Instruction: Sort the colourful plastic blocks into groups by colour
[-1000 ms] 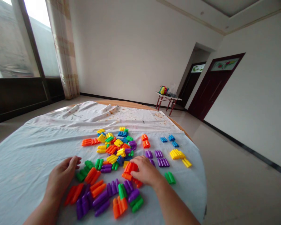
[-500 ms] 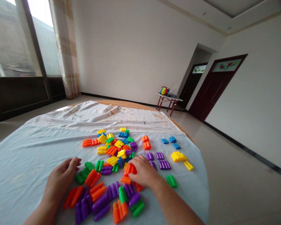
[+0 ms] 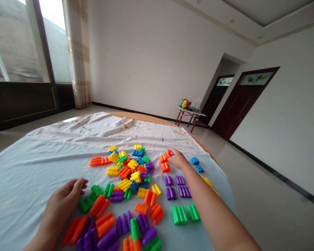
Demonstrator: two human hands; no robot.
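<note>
Ribbed plastic toy blocks in bright colours lie across a pale blue cloth [image 3: 28, 174], with a loose heap in the middle. My right hand [image 3: 178, 159] reaches far forward, its fingertips shut on an orange block [image 3: 167, 154] just above a small orange group [image 3: 164, 163]. Purple blocks [image 3: 180, 184] lie in short rows nearer my right forearm. My left hand [image 3: 62, 200] rests on the cloth, fingers curved and holding nothing, beside green blocks [image 3: 87, 203]. Yellow blocks at the right are partly hidden behind my right forearm.
A stained white cloth [image 3: 120, 132] covers the far part of the round wooden table [image 3: 146, 119]. Tiled floor surrounds the table. A small red-legged table [image 3: 189, 114] with a colourful bag stands beyond it, near dark red doors [image 3: 240, 101].
My right hand has moved from the blocks near the middle forward to the far orange group, now with an orange block at its fingertips. My left hand has barely moved.
</note>
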